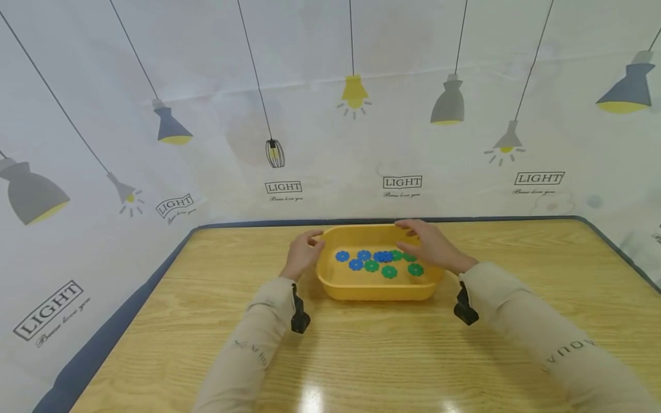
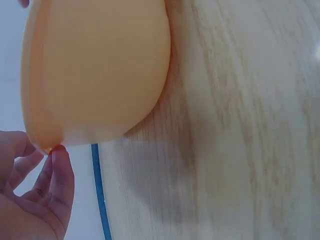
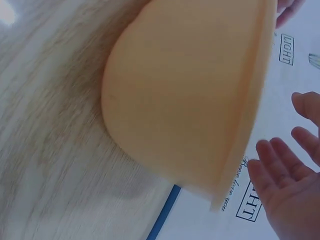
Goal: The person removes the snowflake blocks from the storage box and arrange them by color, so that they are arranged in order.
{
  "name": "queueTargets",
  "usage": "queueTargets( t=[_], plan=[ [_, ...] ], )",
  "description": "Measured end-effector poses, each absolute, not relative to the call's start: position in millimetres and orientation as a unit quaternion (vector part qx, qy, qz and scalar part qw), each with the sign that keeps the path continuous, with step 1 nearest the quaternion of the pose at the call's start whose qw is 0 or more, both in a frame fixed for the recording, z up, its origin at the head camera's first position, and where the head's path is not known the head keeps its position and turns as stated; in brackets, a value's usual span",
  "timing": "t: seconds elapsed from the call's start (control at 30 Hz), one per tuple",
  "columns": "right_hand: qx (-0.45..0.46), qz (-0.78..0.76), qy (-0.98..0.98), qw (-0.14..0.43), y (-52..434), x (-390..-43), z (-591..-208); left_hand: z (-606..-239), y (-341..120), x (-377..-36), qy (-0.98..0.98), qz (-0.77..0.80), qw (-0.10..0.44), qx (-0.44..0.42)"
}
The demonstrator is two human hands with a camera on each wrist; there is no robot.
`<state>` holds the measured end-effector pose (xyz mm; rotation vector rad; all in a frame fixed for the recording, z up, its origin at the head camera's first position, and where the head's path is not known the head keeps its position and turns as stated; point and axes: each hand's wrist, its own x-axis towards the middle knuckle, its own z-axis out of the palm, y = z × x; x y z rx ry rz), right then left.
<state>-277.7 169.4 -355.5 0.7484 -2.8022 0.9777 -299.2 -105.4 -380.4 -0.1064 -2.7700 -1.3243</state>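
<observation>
**Both hands at the tub, neither gripping it**

Your left fingers [image 2: 52, 175] are loosely apart, and one fingertip just touches the tub's [image 1: 379, 287] rim at its left end; they are not wrapped round anything. From the head view your left hand [image 1: 304, 252] sits against that left rim. Your right fingers [image 3: 280, 165] are spread and straight, hanging beside the far right rim with a gap showing between them and the plastic. The right hand [image 1: 431, 246] hovers over the right end of the tub, palm down; whether it brushes the rim underneath I can't tell from here, as the hand hides that edge.

The tub stands on the counter [image 1: 206, 344], near the back edge and about midway across. Inside it lie loose flower-shaped discs, the blue discs [image 1: 361, 259] grouped to the left and middle, the green discs [image 1: 400, 267] to the right, some overlapping.

What could go wrong: with only a fingertip on one side and nothing firm on the other, a lift or pull from here would likely tip the tub or slide it along the smooth counter. A tilt would send the discs sliding to one end or over the rim. The right hand, coming down over the discs, could also scatter them.
</observation>
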Motion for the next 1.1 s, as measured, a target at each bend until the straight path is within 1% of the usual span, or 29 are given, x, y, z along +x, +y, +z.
queueTargets(
  t=[0.3,0.5,0.67,1.0,1.1],
  plan=[
    [0.19,0.37,-0.909,-0.02,162,-296,-361,-382,-114,-307,-0.856,-0.516,-0.013,-0.016],
    [0.188,0.369,-0.91,-0.024,160,-308,-367,-378,-115,-307,-0.846,-0.532,-0.039,-0.004],
    [0.186,0.374,-0.908,-0.038,157,-315,-373,-377,-115,-308,-0.842,-0.537,-0.051,0.001],
    [0.204,0.363,-0.905,-0.089,146,-318,-385,-377,-119,-310,-0.828,-0.557,-0.064,0.003],
    [0.194,0.373,-0.901,-0.106,144,-318,-387,-377,-120,-310,-0.825,-0.561,-0.067,0.002]
  ],
)
